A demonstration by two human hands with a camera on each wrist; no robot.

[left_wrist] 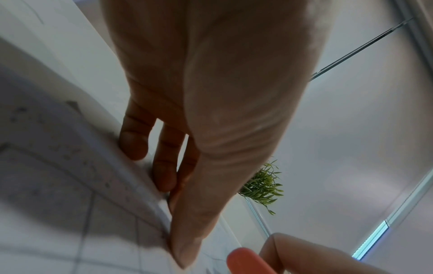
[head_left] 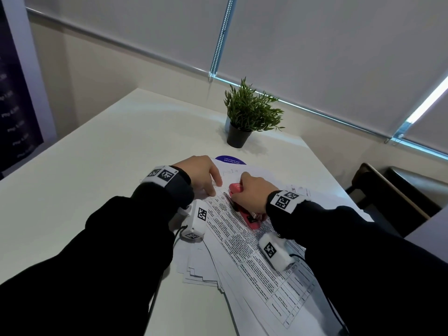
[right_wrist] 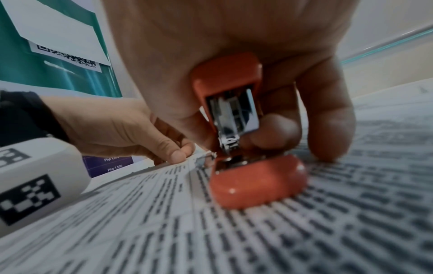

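A red stapler [head_left: 236, 189] sits on a fanned stack of printed papers [head_left: 254, 263] on the white table [head_left: 97, 166]. My right hand [head_left: 252, 195] grips the stapler from above. In the right wrist view the stapler [right_wrist: 255, 183] has its jaws parted over the top sheet's corner, with the metal magazine showing. My left hand [head_left: 217, 187] is just left of it and pinches the corner of the papers [right_wrist: 281, 241] between thumb and fingers. The left wrist view shows the left hand [left_wrist: 173, 213] holding the paper edge [left_wrist: 58, 185], with the stapler's tip [left_wrist: 246, 261] at the bottom.
A potted green plant [head_left: 249, 112] stands at the table's far side, and a purple round sticker [head_left: 229, 159] peeks out behind the papers. A dark chair [head_left: 392, 192] is at the right. A dark poster [head_left: 12, 105] hangs on the left, and roller blinds cover the windows.
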